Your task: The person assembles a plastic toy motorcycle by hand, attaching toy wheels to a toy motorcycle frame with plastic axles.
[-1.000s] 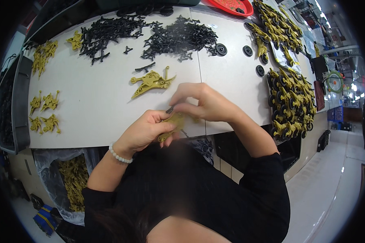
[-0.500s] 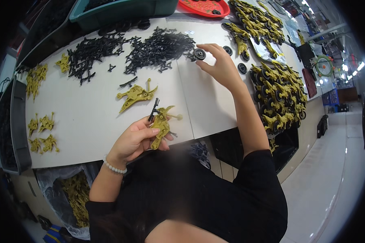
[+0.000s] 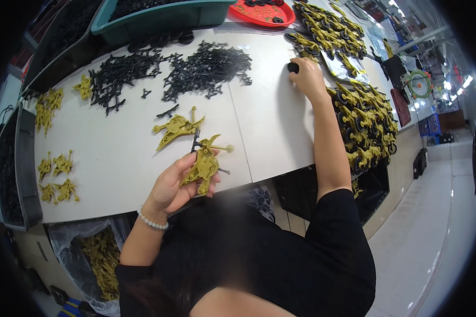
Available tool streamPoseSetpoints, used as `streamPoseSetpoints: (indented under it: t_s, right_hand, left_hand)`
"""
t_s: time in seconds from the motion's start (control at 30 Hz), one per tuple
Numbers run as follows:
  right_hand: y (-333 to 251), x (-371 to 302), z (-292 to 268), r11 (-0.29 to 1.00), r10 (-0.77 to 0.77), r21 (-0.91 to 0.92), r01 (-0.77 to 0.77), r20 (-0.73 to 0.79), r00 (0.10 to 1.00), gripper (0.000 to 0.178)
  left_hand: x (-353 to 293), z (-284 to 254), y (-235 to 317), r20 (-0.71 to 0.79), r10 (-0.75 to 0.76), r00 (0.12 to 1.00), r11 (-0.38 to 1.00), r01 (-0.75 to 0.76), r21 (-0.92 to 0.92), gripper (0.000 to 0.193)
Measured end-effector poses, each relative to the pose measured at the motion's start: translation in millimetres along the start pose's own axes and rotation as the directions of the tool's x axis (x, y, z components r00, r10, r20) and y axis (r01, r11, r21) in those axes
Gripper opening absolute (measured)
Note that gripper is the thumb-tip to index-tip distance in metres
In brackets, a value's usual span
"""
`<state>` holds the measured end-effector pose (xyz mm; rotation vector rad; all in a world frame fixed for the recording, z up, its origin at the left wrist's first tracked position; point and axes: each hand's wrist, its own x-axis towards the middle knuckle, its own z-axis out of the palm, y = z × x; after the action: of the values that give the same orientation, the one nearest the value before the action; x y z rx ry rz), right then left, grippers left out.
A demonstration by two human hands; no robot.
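My left hand (image 3: pixel 170 186) is closed around a yellow plastic toy motorcycle body half (image 3: pixel 202 166). A thin black part (image 3: pixel 195 140) stands up at its upper left edge, and a pale knob sticks out to the right. At the far right of the table, my right hand (image 3: pixel 309 80) pinches a small black toy wheel (image 3: pixel 293 67) between thumb and fingertips. The other fingers are partly hidden. Just beyond my left hand, another yellow body half (image 3: pixel 177 127) lies on the table with a small black part (image 3: pixel 167 111) beside it.
Heaps of black parts (image 3: pixel 209 68) cover the table's far side. Assembled yellow toy motorcycles (image 3: pixel 367 127) crowd the right edge. Small yellow parts (image 3: pixel 63 162) lie left. Behind stand a teal bin (image 3: pixel 164 16) and red tray (image 3: pixel 259 16); a dark bin (image 3: pixel 27 158) borders the left.
My right hand has moved right and slightly away, from beside the black heap toward the loose wheels, which it now partly covers. The body half in my left hand has turned slightly.
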<state>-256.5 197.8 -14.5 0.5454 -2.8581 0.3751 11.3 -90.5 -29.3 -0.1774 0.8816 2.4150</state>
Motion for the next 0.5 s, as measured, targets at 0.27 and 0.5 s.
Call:
streamPoseSetpoints:
  t_s: [0.27,0.5]
  right_hand:
    - [-14,-12,-4,0.996,-0.085,0.016,0.086,-0.047,0.995,0.033]
    - [-62,-51,-6,0.711,-0.209,0.689,-0.141,0.398,0.893,0.037]
  left_hand:
    - [0,-4,-4,0.018,0.017,1.0,0.998,-0.016,-0.062,0.065]
    - [1,-5,-7,-0.011,0.028,1.0,0.994,-0.029,-0.102,0.063]
